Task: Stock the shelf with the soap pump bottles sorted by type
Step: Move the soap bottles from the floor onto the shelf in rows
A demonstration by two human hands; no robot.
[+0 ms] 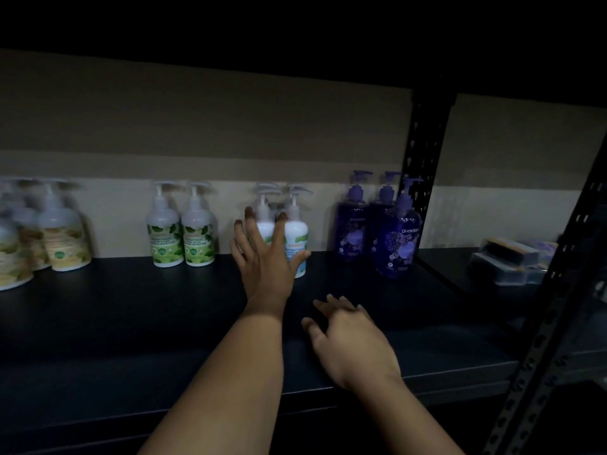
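The left hand (266, 257), fingers spread and released, is reaching straight ahead at the upright blue-label bottles (295, 238), nearer than the slack, empty right hand (348, 336).

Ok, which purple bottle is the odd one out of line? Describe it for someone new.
Find the black perforated metal upright at the shelf's right. Three dark purple pump bottles stand just left of it. The one meant is the front purple bottle, nearest the upright, standing forward of the two behind.

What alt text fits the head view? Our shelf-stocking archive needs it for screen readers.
A left hand, fingers spread, reaches two blue-label pump bottles on a dark shelf, between green-label bottles and purple bottles. The right hand rests nearer.
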